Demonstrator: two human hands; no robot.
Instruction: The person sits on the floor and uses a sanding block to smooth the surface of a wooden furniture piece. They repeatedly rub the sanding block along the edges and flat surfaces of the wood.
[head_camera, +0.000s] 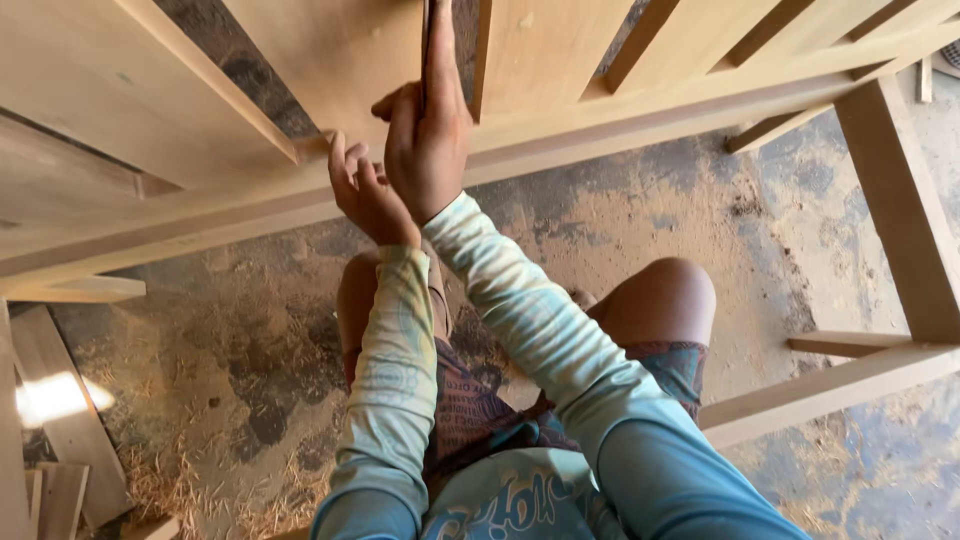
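Note:
A large pale wooden frame of panels and slats stands in front of me, with a long horizontal rail across it. My right hand reaches up along a narrow gap between two panels. Its forefinger is stretched upward and it pinches a thin dark strip against the thumb; what the strip is stays unclear. My left hand sits just below and left of it, fingers bent, fingertips touching the rail under the panel's lower edge and holding nothing. Both arms wear light blue-green sleeves.
My bare knees are bent over a dirt floor strewn with sawdust and shavings. A wooden leg and lower crossbars of the frame stand to the right. Loose boards lie at the lower left.

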